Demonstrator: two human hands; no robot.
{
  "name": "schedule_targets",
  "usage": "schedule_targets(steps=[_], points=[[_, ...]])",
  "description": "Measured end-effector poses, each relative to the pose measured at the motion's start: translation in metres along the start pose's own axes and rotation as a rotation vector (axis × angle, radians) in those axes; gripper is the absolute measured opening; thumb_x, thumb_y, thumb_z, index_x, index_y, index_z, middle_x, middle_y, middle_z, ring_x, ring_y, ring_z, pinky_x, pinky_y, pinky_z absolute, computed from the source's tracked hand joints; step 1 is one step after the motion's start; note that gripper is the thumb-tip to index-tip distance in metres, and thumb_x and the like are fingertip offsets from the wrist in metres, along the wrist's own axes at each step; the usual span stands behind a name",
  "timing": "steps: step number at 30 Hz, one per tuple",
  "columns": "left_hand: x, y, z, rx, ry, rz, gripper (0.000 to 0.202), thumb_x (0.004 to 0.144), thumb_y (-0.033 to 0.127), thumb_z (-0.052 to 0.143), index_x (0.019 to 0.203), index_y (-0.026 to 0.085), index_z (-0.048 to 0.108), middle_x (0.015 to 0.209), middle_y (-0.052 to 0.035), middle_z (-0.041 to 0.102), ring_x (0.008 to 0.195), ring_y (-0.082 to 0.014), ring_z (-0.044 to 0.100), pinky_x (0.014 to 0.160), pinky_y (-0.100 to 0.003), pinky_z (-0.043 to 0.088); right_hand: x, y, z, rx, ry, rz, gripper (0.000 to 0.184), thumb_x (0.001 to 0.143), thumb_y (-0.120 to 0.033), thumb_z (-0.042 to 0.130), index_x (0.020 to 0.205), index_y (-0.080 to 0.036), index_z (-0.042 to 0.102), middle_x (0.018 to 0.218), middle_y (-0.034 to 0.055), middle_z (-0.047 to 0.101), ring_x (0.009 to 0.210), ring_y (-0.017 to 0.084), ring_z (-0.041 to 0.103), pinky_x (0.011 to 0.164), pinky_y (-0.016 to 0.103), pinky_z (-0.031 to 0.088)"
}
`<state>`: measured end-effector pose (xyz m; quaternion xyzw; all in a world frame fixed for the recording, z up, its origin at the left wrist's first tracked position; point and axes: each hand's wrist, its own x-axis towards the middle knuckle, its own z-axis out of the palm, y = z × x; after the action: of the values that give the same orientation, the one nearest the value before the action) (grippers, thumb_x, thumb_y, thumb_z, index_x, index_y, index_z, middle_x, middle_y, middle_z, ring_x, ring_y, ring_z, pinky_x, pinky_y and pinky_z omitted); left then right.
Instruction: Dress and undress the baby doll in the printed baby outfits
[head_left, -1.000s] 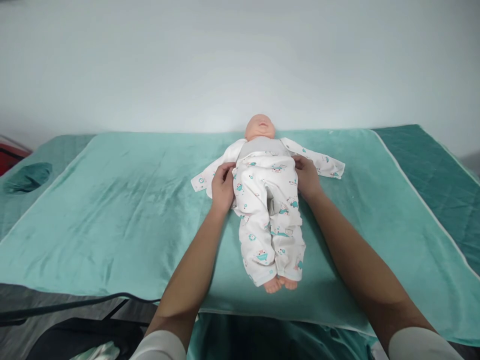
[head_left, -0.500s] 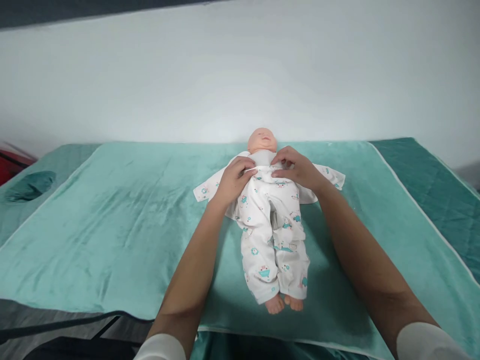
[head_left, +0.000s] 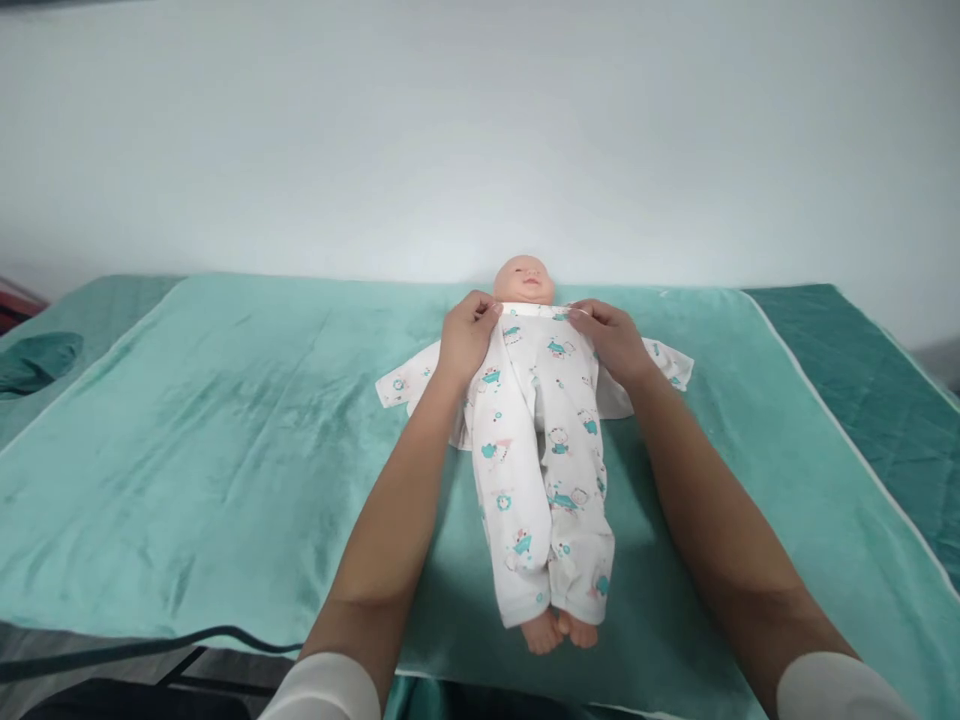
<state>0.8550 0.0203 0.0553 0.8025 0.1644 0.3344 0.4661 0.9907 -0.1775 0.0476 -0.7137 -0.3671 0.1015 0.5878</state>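
A baby doll (head_left: 523,279) lies on its back, head toward the wall, bare feet toward me. White printed baby trousers (head_left: 544,400) cover its legs and body, their waistband up just below the doll's chin. At the waistband's left corner, my left hand (head_left: 469,335) pinches the cloth. Opposite it, my right hand (head_left: 609,335) grips the waistband's right corner between thumb and fingers. A matching long-sleeved top (head_left: 405,378) shows at both sides, its sleeves spread outward; its front is hidden by the trousers.
Under the doll is a light green plush blanket (head_left: 225,430), laid over a darker green quilted cover (head_left: 862,370). A white wall (head_left: 480,140) rises behind. Near the lower left, a dark curved bar (head_left: 150,645) runs beside the blanket's edge. Something red (head_left: 16,304) is at far left.
Both hands have moved up toward the doll's head, drawing the waistband from the chest to below the chin. The trouser legs are now straighter and smoother.
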Motion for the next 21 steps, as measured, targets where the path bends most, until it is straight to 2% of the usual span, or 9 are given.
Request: schedule_targets(steps=[2, 3, 4, 6, 9, 12, 15, 18, 21], points=[[-0.002, 0.000, -0.002, 0.074, -0.020, 0.056, 0.009, 0.089, 0.025, 0.062, 0.080, 0.023, 0.064, 0.090, -0.0024, 0.066, 0.090, -0.0210, 0.057, 0.089, -0.034, 0.044, 0.000, 0.004, 0.004, -0.190, 0.089, -0.156, 0.040, 0.087, -0.059, 0.060, 0.072, -0.023, 0.055, 0.111, 0.0083, 0.067, 0.107, 0.025, 0.059, 0.098, 0.042, 0.046], [-0.003, -0.001, -0.003, 0.091, -0.050, 0.062, 0.008, 0.089, 0.026, 0.062, 0.081, 0.023, 0.064, 0.090, -0.0025, 0.067, 0.091, -0.0218, 0.057, 0.089, -0.035, 0.044, 0.001, 0.005, 0.005, -0.255, 0.085, -0.181, 0.038, 0.089, -0.059, 0.058, 0.076, -0.023, 0.058, 0.116, 0.0085, 0.067, 0.111, 0.025, 0.058, 0.102, 0.042, 0.044], [-0.002, -0.002, -0.004, 0.087, -0.085, 0.045, 0.009, 0.089, 0.027, 0.063, 0.082, 0.023, 0.064, 0.087, -0.0020, 0.067, 0.090, -0.0219, 0.057, 0.088, -0.035, 0.044, 0.001, 0.006, 0.007, -0.298, 0.056, -0.163, 0.037, 0.090, -0.058, 0.056, 0.080, -0.023, 0.061, 0.115, 0.0079, 0.069, 0.110, 0.025, 0.059, 0.101, 0.042, 0.045], [0.001, -0.007, -0.004, 0.042, -0.126, -0.039, 0.011, 0.091, 0.027, 0.061, 0.081, 0.023, 0.063, 0.078, 0.0001, 0.064, 0.082, -0.0199, 0.057, 0.083, -0.033, 0.045, 0.004, 0.006, 0.009, -0.351, 0.009, -0.045, 0.036, 0.092, -0.056, 0.052, 0.086, -0.023, 0.064, 0.097, 0.0044, 0.071, 0.094, 0.022, 0.061, 0.088, 0.037, 0.047], [0.009, -0.020, -0.001, -0.003, -0.049, -0.136, 0.014, 0.090, 0.021, 0.060, 0.076, 0.021, 0.059, 0.073, 0.0022, 0.060, 0.075, -0.0169, 0.056, 0.077, -0.031, 0.044, 0.010, 0.006, 0.011, -0.426, 0.015, 0.107, 0.038, 0.092, -0.056, 0.053, 0.075, -0.023, 0.060, 0.070, -0.0009, 0.061, 0.072, 0.018, 0.053, 0.071, 0.032, 0.042], [0.015, -0.029, 0.003, 0.004, 0.046, -0.173, 0.017, 0.089, 0.018, 0.060, 0.073, 0.021, 0.056, 0.068, 0.0034, 0.056, 0.070, -0.0154, 0.052, 0.076, -0.029, 0.043, 0.013, 0.006, 0.013, -0.398, 0.016, 0.169, 0.042, 0.090, -0.058, 0.055, 0.070, -0.022, 0.058, 0.069, -0.0019, 0.059, 0.071, 0.016, 0.052, 0.068, 0.030, 0.039], [0.013, -0.032, 0.006, 0.023, 0.076, -0.162, 0.017, 0.086, 0.018, 0.061, 0.071, 0.021, 0.055, 0.065, 0.0038, 0.055, 0.068, -0.0149, 0.052, 0.077, -0.029, 0.045, 0.012, 0.005, 0.009, -0.294, -0.031, 0.150, 0.037, 0.091, -0.053, 0.054, 0.077, -0.021, 0.064, 0.085, -0.0001, 0.069, 0.082, 0.018, 0.059, 0.075, 0.031, 0.043], [0.005, -0.030, 0.004, -0.015, 0.006, -0.124, 0.007, 0.085, 0.019, 0.060, 0.084, 0.021, 0.066, 0.082, 0.0000, 0.070, 0.083, -0.0179, 0.063, 0.087, -0.032, 0.050, 0.007, 0.008, 0.005, -0.227, -0.092, 0.108, 0.032, 0.091, -0.048, 0.053, 0.079, -0.020, 0.063, 0.108, 0.0029, 0.073, 0.096, 0.021, 0.063, 0.085, 0.034, 0.046], [-0.006, -0.029, -0.001, -0.050, -0.095, -0.041, 0.029, 0.089, 0.021, 0.053, 0.109, 0.024, 0.074, 0.119, -0.0038, 0.074, 0.115, -0.0225, 0.065, 0.107, -0.038, 0.046, 0.002, 0.013, 0.005, -0.266, 0.000, 0.026, 0.024, 0.089, -0.045, 0.057, 0.087, -0.022, 0.064, 0.116, 0.0053, 0.073, 0.105, 0.023, 0.064, 0.094, 0.038, 0.047]])
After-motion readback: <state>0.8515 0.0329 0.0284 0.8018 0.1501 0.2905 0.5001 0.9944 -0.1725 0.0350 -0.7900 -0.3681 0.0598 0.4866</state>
